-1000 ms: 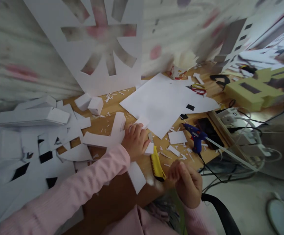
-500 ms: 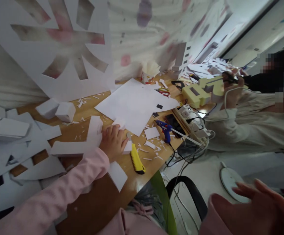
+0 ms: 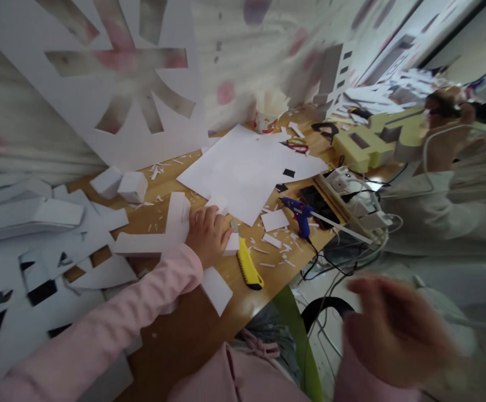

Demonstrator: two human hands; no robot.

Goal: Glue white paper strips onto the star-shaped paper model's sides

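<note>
My left hand (image 3: 208, 235) lies palm down on a white foam-board shape (image 3: 146, 243), fingers slightly spread over its right part. The shape's middle is hidden under the hand and pink sleeve. Just right of the fingertips rests a yellow utility knife (image 3: 250, 264), its blade end close to the shape. My right hand (image 3: 402, 329) hangs in the air off the table's edge at lower right. It is smeared by motion, so its fingers are unclear; nothing shows in it. A blue hot glue gun (image 3: 300, 215) with a long white glue stick lies farther right.
A large white sheet (image 3: 234, 170), scissors (image 3: 296, 145) and a paper cup (image 3: 266, 114) are behind. White offcuts (image 3: 100, 346) cover the left side. At right, a power strip (image 3: 357, 204) trails cables; beyond it another person's hand (image 3: 447, 139) is at a yellow letter shape (image 3: 364, 145).
My right hand has moved up and left and is now blurred. The view has shifted left, so the table appears farther right. My left hand stays on the white shape.
</note>
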